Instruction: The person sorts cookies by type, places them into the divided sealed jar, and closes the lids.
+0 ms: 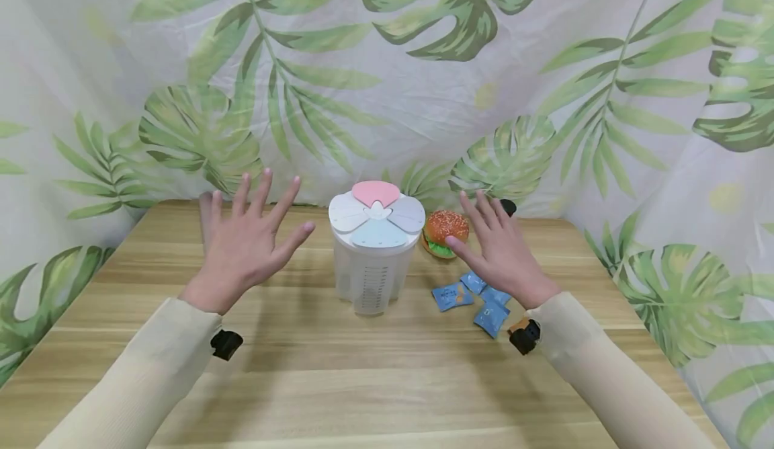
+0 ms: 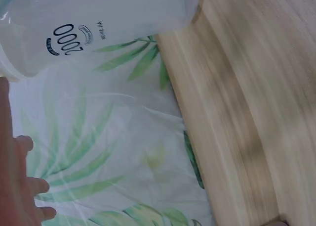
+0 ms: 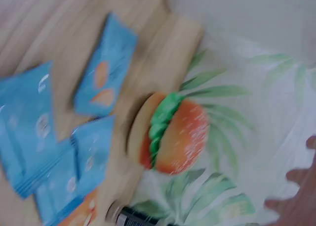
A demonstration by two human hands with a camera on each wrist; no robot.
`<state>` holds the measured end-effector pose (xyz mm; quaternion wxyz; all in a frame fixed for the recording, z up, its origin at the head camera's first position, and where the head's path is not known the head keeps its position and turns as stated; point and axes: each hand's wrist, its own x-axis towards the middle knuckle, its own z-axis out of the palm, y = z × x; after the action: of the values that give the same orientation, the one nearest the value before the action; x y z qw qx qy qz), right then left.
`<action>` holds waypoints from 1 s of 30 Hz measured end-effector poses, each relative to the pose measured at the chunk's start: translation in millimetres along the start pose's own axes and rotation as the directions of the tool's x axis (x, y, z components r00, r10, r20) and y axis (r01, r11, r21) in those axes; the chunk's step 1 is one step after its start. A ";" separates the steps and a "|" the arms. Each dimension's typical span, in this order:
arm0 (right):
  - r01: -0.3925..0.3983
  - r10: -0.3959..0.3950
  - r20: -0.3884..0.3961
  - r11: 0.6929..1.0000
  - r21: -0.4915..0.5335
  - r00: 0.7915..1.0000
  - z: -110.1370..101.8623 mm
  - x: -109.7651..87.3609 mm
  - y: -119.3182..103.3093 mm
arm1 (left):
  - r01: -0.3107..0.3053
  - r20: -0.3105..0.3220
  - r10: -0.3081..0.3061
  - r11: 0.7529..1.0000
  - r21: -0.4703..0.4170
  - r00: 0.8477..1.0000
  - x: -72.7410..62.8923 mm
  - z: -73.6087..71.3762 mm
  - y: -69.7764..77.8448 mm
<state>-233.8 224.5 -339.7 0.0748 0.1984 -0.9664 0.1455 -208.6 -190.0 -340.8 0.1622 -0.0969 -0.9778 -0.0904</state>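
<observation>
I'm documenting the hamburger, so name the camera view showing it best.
The right wrist view: the hamburger appears large and uncovered, with its seeded top bun, green lettuce and bottom bun visible despite some blur. The head view shows it smaller, partly covered by the right hand. The left wrist view doesn't show it.

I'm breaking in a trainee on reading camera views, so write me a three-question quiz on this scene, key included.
1. Multiple choice: on the lid of the clear container, what colour is the segment farthest from the person?
A) green
B) pink
C) black
2. True or false: the left hand is gripping the container.
3. Fill in the blank: the blue packets lie closer to the ____ hand.

Key:
1. B.
2. False; the left hand holds nothing, its fingers spread.
3. right; the right hand is on the same side of the container as the packets.
</observation>
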 end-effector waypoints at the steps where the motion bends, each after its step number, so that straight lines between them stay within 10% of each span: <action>1: 0.036 -0.036 -0.011 0.999 0.038 0.999 -1.9 1.0 -2.5 | -0.017 -0.022 0.017 1.000 -0.013 1.000 0.8 -1.3 2.2; 10: 0.312 -0.310 -0.047 0.916 0.252 0.950 -19.1 6.6 -37.6 | -0.262 -0.146 0.238 0.949 -0.175 0.960 1.8 -12.3 31.8; 23: 0.532 -0.527 -0.091 0.813 0.237 0.845 -22.6 16.4 -66.5 | -0.583 -0.260 0.525 0.765 -0.272 0.810 5.1 -12.7 54.4; 30: 0.585 -0.572 -0.123 0.784 0.208 0.811 -20.0 19.7 -70.2 | -0.637 -0.294 0.567 0.713 -0.293 0.769 6.2 -12.7 54.6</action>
<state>-221.6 161.9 -299.1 0.1174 0.4884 -0.8322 0.2347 -198.6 -139.0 -319.0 0.2498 -0.4319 -0.8365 -0.2266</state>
